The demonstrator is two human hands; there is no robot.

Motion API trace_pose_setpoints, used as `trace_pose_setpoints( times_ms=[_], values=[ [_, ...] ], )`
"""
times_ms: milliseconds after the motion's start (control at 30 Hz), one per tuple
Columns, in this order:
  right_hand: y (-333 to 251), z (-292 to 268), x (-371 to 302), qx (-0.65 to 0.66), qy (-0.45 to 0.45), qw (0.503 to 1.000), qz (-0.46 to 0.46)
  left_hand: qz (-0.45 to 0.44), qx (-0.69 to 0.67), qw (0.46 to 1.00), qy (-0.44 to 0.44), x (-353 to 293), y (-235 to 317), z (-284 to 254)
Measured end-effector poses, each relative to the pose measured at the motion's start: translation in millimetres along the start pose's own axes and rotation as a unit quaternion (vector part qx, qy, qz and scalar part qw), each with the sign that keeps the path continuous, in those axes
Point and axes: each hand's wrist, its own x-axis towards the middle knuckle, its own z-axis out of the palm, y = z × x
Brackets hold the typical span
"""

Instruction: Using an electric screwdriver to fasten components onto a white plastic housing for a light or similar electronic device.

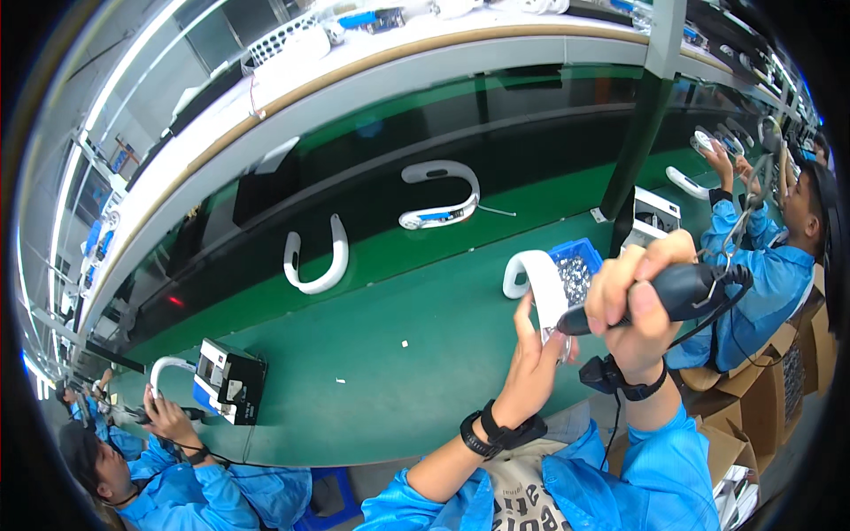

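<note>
My left hand point(529, 367) grips a white curved neckband housing point(542, 281) near its lower end, with the arc rising away from me. In my right hand point(639, 296) is a black electric screwdriver point(691, 292), its cord trailing from the rear. The screwdriver's nose points left and meets the housing beside my left fingertips; the exact contact point is hidden. Just behind the housing stands a blue bin point(584, 245) of small shiny metal parts point(575, 276), partly covered by the housing and my right hand.
Two more U-shaped neckbands, one closed white point(319, 285) and one showing blue innards point(440, 215), lie on the dark strip beyond the green table point(381, 327). A black-and-white machine point(228, 385) stands left. Co-workers sit on both sides. A post point(639, 142) and cardboard boxes point(761, 398) are at right.
</note>
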Motion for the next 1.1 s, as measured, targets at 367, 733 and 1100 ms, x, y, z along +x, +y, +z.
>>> trace_pose_setpoints(
  times_ms=[367, 733, 1100],
  values=[
    [-59, -62, -55, -0.074, 0.238, 0.968, -0.022, 0.298, 0.629, 0.703, -0.148, 155, 32, -23],
    [-60, -104, -60, -0.146, 0.196, 0.965, 0.1, 0.185, 0.739, 0.648, -0.028, 317, -69, -134],
    [-26, -131, -77, -0.293, 0.216, 0.922, 0.132, 0.131, 0.749, 0.637, -0.126, 250, -23, -130]
  ],
)
